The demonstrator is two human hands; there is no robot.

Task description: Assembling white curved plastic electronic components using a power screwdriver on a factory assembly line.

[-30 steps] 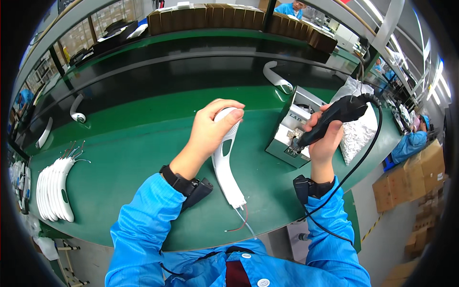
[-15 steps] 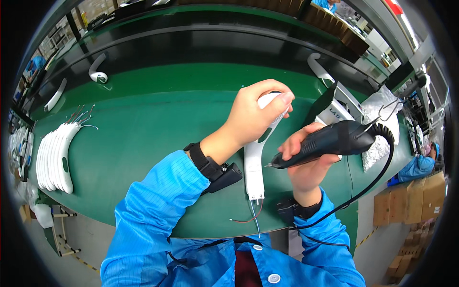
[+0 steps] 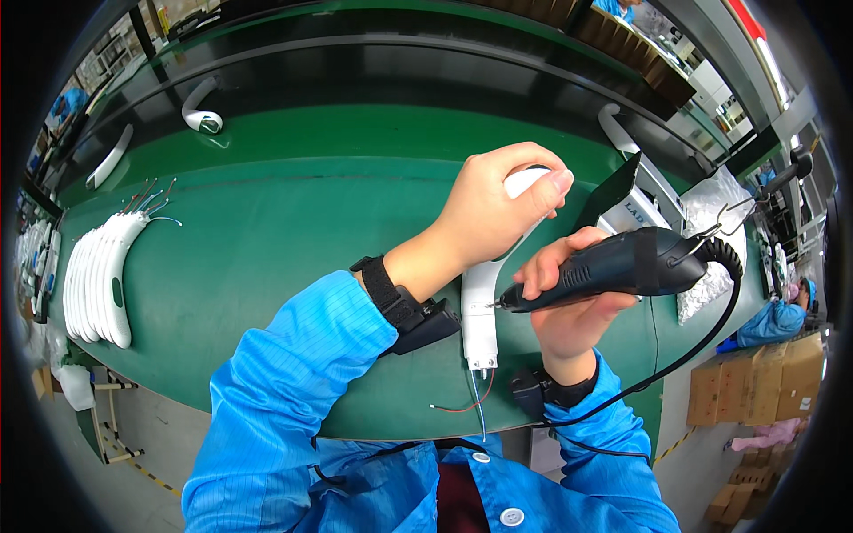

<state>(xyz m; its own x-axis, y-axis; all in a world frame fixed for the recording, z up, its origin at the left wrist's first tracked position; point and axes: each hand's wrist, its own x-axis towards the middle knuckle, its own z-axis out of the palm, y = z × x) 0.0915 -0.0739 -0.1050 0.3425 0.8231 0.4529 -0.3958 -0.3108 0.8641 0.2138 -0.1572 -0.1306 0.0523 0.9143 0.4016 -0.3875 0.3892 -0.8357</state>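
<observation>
My left hand (image 3: 508, 197) is wrapped around the far, upper end of a white curved plastic handle (image 3: 480, 333), whose lower end points toward me. Red and blue wires (image 3: 478, 404) trail from that end over the table edge side. A black electric screwdriver (image 3: 613, 265) lies across my right hand (image 3: 569, 336), thumb and fingers closed around its body. Its bit points left and reaches the right side of the handle's straight part; whether it sits in a screw is too small to tell. The left hand's grip hides part of the handle's upper end.
Several white handles (image 3: 98, 284) with wires stand in a row at left on the green table (image 3: 267, 222). Curved white pieces (image 3: 203, 115) lie along the back. A box (image 3: 633, 213) and a clear plastic bag (image 3: 711, 213) stand at right. The screwdriver's coiled cord (image 3: 733, 293) loops down past my right arm.
The screwdriver's bit has come from beside the handle up to its side. My left hand and the handle appear slightly farther right as the whole view shifts a little.
</observation>
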